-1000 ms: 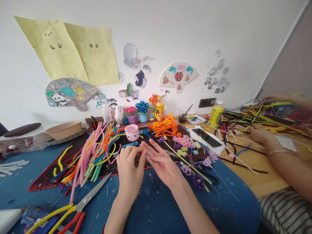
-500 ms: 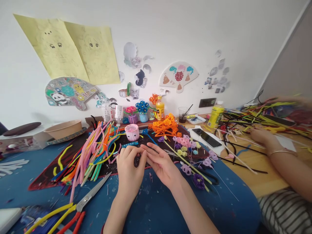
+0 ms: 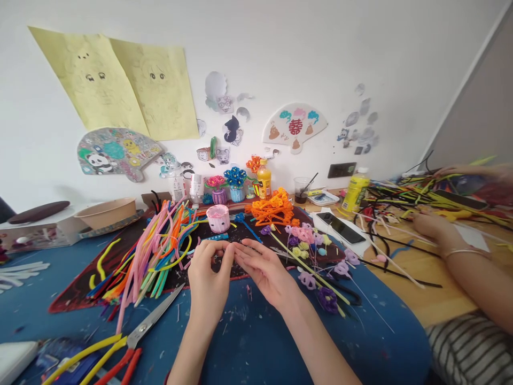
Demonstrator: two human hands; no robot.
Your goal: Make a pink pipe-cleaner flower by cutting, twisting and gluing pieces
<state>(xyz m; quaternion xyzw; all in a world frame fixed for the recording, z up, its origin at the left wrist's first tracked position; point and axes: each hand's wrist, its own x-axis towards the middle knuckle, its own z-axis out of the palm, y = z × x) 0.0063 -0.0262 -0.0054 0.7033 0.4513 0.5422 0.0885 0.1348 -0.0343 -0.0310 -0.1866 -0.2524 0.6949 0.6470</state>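
Observation:
My left hand point(image 3: 208, 275) is closed, thumb and index fingertips pinched together near the middle of the view. Whatever lies in that pinch is too small or hidden to make out. My right hand point(image 3: 264, 272) is turned partly palm up, its fingers stretched out and their tips meeting the left fingertips. Just beyond both hands lie a teal tube-like item point(image 3: 216, 237) and a pink ribbed cup point(image 3: 218, 218) with a small face. A bundle of coloured pipe cleaners point(image 3: 148, 251) spreads to the left, and pipe-cleaner flowers point(image 3: 302, 233) lie to the right.
Large scissors point(image 3: 154, 321) lie open at lower left on the blue table point(image 3: 252, 347). Orange pipe-cleaner pieces point(image 3: 272, 208), drink bottles point(image 3: 355, 190) and a phone point(image 3: 342, 228) stand or lie farther back. At right, another person's arm point(image 3: 468, 267) rests by a tangle of pipe cleaners.
My left hand has shifted slightly left and its fingers have flattened a little; the fingertips of both hands stay together. The view has moved slightly.

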